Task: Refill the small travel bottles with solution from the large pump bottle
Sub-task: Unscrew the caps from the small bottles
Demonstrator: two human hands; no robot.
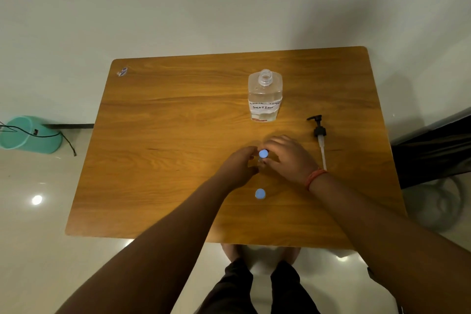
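A wooden table [178,135] was seen from above, with a teal bin [28,135] on the floor far to its left. A large bottle [265,97], uncapped and partly filled with clear liquid, stood upright toward the far right of the table. The left hand [238,167] and right hand [289,158] were brought together around a small bottle [263,154] with a blue cap, near of the large one, fingers curled about it. The pump [319,139] was laid flat just right of the right hand. A second blue-capped bottle [260,194] stood nearer, untouched.
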